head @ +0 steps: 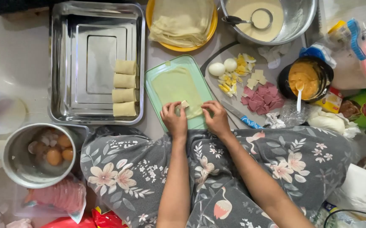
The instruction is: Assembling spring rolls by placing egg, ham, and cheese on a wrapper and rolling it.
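Seen from above, a person seated in a floral-print garment works a thin, pale yellow-green wrapper [178, 86] spread flat on a mint-green tray [152, 90], its near edge lifted over a small pale cube of filling [185, 104]. The left hand [174, 119] and right hand [216, 118] sit side by side at that near edge, each with fingers curled and fingertips pinching the wrapper's rim. Four finished rolls [124, 88], pale and cylindrical, lie stacked in a column along the right side of a rectangular steel pan [65, 63]. On a white cutting board [216, 82] beyond the tray sit two whole peeled eggs [223, 66], a scatter of chopped egg [233, 76], a few pale cheese pieces [257, 79] and a heap of pink diced meat [262, 98]; the small pieces are too many and too overlapped to count. A blue-handled knife [242, 117] rests at the board's near edge. A stack of spare wrappers [182, 19] fills a yellow plate [151, 17], cut off at the top, as is a steel bowl of batter [294, 21] holding one ladle [250, 19]. A dark tub of orange sauce [305, 76] carries one white spoon [300, 95]. At left, a steel pot [14, 169] holds about three brown eggs in water, with others blurred beneath.
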